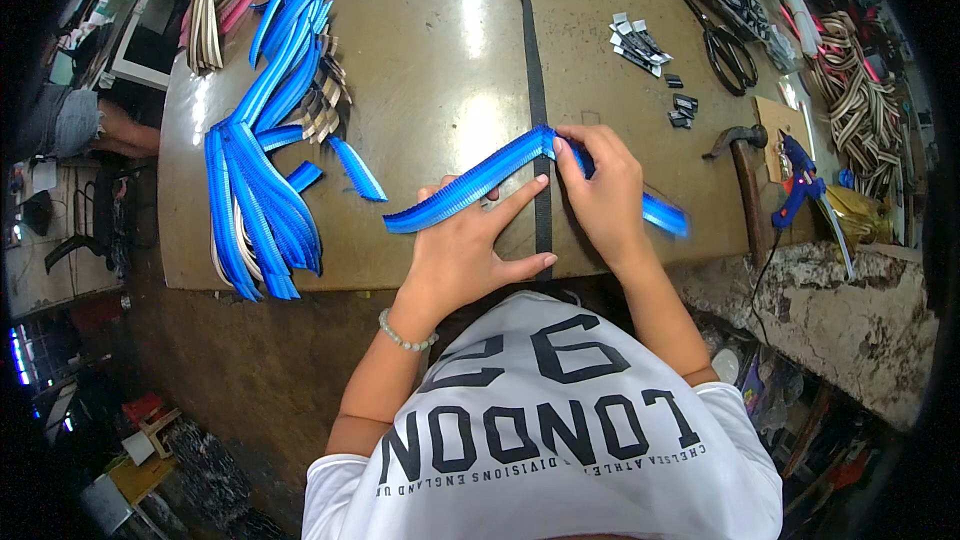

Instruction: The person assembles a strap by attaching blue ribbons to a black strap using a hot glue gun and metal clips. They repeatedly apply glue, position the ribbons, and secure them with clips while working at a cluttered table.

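A long ribbed blue strap (pixel 470 185) lies bent in a shallow V across a black band (pixel 535 90) that runs down the middle of the worktable (pixel 430 70). My left hand (pixel 470 250) presses flat on the strap's left arm, index finger stretched toward the band. At the bend, my right hand (pixel 600 190) pinches the strap with its fingertips, and the strap's right end (pixel 665 215) sticks out past my wrist.
A heap of blue straps (pixel 265 150) covers the table's left side, with beige and pink ones (pixel 215 5) behind. On the right lie black scissors (pixel 725 45), a hammer (pixel 745 170), a blue glue gun (pixel 797 185), small black-and-white tags (pixel 640 45) and coiled straps (pixel 860 105).
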Tool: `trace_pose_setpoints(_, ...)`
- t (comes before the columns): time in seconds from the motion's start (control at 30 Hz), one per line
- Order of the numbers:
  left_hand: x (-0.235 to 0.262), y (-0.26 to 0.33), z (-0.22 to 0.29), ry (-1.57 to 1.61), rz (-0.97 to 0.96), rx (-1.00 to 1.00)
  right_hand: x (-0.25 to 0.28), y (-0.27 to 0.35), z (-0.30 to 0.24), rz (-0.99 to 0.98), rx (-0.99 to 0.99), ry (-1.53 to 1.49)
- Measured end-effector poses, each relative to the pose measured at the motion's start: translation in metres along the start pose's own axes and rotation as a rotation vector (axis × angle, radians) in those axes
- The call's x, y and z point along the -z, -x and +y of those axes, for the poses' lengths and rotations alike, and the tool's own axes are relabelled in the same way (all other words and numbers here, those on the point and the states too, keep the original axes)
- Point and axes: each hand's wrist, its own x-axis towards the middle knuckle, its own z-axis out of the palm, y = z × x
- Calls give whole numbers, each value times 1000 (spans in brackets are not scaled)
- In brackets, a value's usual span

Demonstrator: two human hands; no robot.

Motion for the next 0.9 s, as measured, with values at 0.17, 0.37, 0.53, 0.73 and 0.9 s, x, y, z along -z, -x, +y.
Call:
trace_pose_setpoints(0.17, 3, -2, 3, -22, -9, -1, -1, 4, 4, -6, 66, 30)
trace_pose_setpoints(0.37, 0, -2, 1, 0, 1, 7, -1, 2, 0, -55, 133, 158)
trace_pose_setpoints(0.53, 13, -2, 17, 318, -100, 52, -1, 8, -2, -107, 203, 418)
trace_pose_setpoints(0.73, 14, -23, 19, 255, 232, 46, 0, 7, -9, -99, 403, 726)
trace_pose_setpoints(0.9, -12, -36, -2, 143, 224, 62, 88, 7, 25, -246, 205, 203)
